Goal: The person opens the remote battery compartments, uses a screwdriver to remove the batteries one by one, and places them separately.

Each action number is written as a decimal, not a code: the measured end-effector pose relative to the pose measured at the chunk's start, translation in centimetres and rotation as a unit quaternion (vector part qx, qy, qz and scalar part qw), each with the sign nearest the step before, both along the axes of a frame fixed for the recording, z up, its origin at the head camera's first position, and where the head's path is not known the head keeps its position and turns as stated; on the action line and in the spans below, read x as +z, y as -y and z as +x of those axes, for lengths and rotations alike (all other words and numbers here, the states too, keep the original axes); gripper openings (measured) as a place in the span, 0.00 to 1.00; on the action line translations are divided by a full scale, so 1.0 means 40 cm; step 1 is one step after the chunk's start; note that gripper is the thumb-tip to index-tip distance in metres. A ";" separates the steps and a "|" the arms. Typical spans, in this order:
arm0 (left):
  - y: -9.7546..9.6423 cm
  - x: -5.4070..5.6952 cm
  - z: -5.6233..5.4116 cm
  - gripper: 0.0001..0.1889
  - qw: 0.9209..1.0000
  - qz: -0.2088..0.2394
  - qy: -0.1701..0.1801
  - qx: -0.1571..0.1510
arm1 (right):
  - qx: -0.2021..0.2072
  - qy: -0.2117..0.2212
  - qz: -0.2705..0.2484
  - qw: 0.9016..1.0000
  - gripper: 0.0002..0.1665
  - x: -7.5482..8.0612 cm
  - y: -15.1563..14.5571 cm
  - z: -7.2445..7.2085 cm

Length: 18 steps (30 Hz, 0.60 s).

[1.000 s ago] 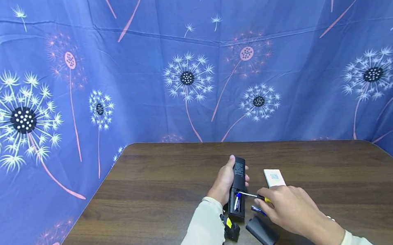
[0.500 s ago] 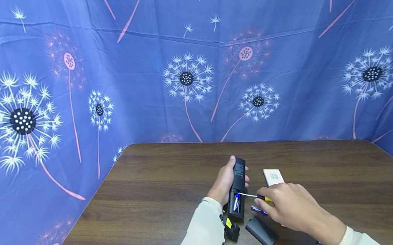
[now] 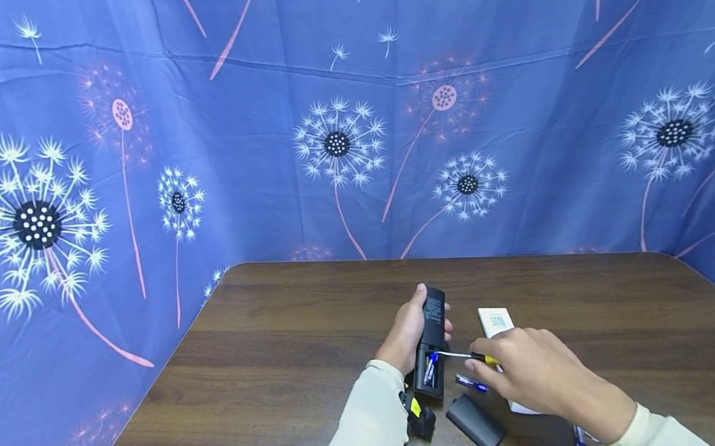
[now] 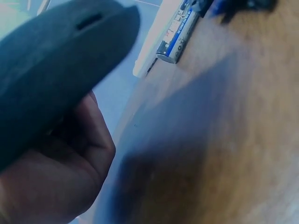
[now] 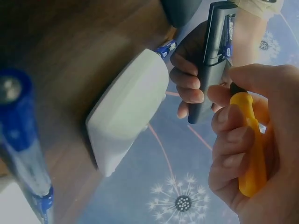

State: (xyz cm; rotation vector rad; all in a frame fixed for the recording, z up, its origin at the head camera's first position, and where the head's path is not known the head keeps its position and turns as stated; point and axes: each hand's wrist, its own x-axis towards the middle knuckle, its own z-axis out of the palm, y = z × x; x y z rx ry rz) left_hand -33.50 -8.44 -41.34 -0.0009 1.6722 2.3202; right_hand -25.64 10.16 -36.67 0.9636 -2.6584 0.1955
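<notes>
My left hand (image 3: 406, 333) holds a black remote control (image 3: 435, 312), back side up, with its battery compartment uncovered. A blue and silver battery (image 3: 430, 372) lies slanted in that compartment. In my right hand (image 3: 543, 375) is a screwdriver (image 5: 252, 161) with a yellow handle, gripped by curled fingers. Its thin shaft (image 3: 455, 355) reaches left, the tip at the blue upper end of the battery. The detached black battery cover (image 3: 476, 424) rests on the table just below the remote. In the left wrist view the remote's dark body (image 4: 56, 70) fills the upper left.
A loose battery (image 3: 471, 383) lies between the remote and my right hand. More batteries (image 3: 579, 441) lie by my right wrist. A white object with a printed code (image 3: 495, 319) sits partly behind my right hand. Patterned blue cloth (image 3: 354, 201) surrounds the brown table (image 3: 276, 324).
My right hand and the screwdriver have shifted slightly right, the tip staying at the battery's end. More of the batteries by my right wrist shows. My left hand keeps its hold on the remote.
</notes>
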 end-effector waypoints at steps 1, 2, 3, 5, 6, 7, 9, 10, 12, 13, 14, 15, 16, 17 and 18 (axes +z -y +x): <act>0.000 0.000 0.000 0.38 1.000 0.000 -0.001 0.002 | -0.001 -0.002 0.000 1.000 0.11 -0.001 -0.001 0.001; 0.000 0.000 0.000 0.38 1.000 0.000 -0.002 0.004 | -0.002 -0.005 0.001 1.000 0.11 -0.001 -0.003 0.003; -0.001 -0.001 -0.001 0.38 1.000 0.001 -0.002 0.005 | -0.005 -0.009 0.003 1.000 0.10 -0.002 -0.004 0.004; 0.000 0.000 0.001 0.38 1.000 0.001 -0.003 0.010 | -0.011 -0.009 0.004 1.000 0.10 -0.004 -0.007 0.008; 0.000 0.001 0.001 0.38 1.000 -0.001 -0.003 0.012 | -0.015 -0.010 0.005 1.000 0.10 -0.005 -0.008 0.010; 0.000 0.002 0.002 0.38 1.000 -0.001 -0.003 0.014 | -0.017 -0.011 0.005 1.000 0.10 -0.006 -0.010 0.012; 0.000 0.002 0.002 0.37 1.000 -0.001 -0.001 0.019 | -0.021 -0.009 0.005 1.000 0.10 -0.009 -0.013 0.014; 0.000 0.003 0.003 0.36 1.000 -0.001 -0.001 0.022 | -0.023 -0.005 0.005 1.000 0.10 -0.010 -0.015 0.016; -0.001 0.002 0.002 0.36 1.000 -0.002 -0.002 0.026 | -0.026 -0.001 0.003 1.000 0.10 -0.013 -0.020 0.018; -0.001 0.002 0.002 0.36 1.000 -0.001 -0.002 0.028 | -0.029 0.003 0.003 1.000 0.10 -0.014 -0.023 0.020; -0.002 0.002 0.001 0.36 1.000 0.001 -0.001 0.030 | -0.032 0.007 0.003 0.999 0.10 -0.015 -0.025 0.021; -0.002 0.001 0.001 0.36 1.000 0.001 -0.001 0.031 | -0.035 0.010 0.003 0.999 0.10 -0.015 -0.028 0.023; -0.002 0.001 0.000 0.36 0.999 0.002 -0.002 0.033 | -0.037 0.014 0.003 0.999 0.10 -0.016 -0.030 0.025; -0.002 0.000 -0.001 0.37 0.999 0.002 -0.003 0.035 | -0.038 0.017 0.003 0.999 0.09 -0.018 -0.033 0.027; -0.002 0.000 -0.002 0.37 0.999 0.002 -0.003 0.038 | -0.038 0.019 0.002 0.999 0.09 -0.019 -0.035 0.029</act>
